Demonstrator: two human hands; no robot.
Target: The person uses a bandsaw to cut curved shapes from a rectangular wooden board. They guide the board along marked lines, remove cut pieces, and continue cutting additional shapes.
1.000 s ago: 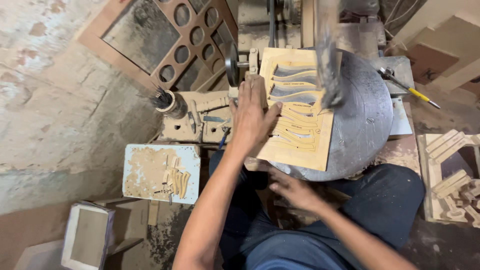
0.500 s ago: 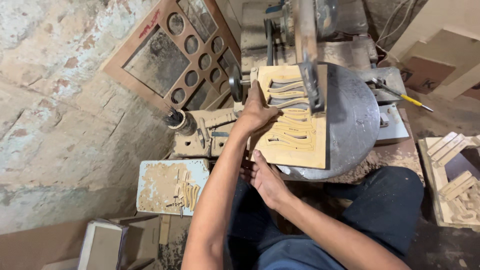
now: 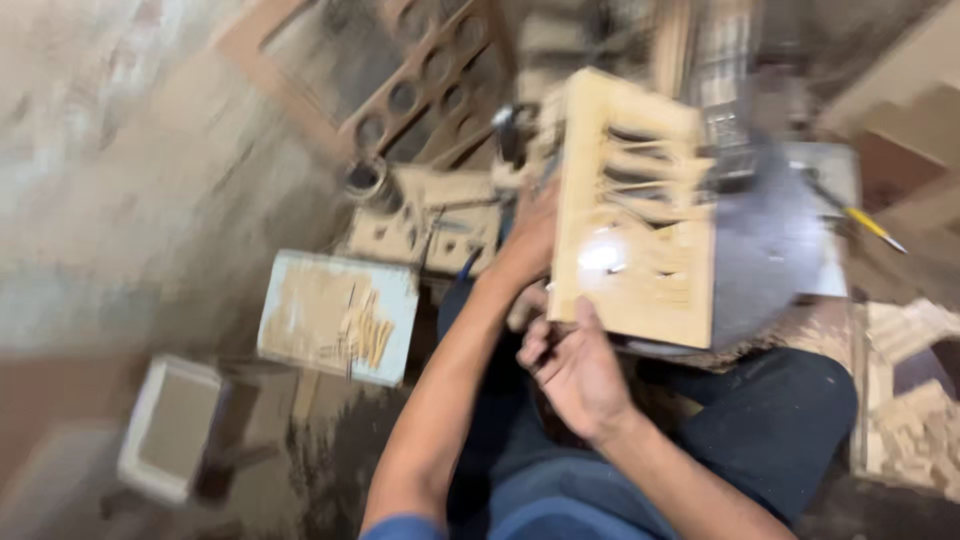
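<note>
Plywood panel (image 3: 640, 240), stiff, light, fragile at its cutouts, is gripped at its edges by left hand (image 3: 530, 235) and right hand (image 3: 575, 375).

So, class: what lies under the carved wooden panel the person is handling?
Under the wooden panel lies a round grey metal table, showing at the panel's right edge. The left hand and right hand grip its near side. The table surface beneath the panel is covered.

A round grey metal table (image 3: 775, 255) is seen at the upper right, and a pale wooden board (image 3: 630, 215) with curved cut-out slots is laid on it. The dusty floor (image 3: 130, 200) is covered with a flat tray (image 3: 335, 315) of small wooden sticks, and wooden offcuts (image 3: 915, 420) are piled at the right.
</note>
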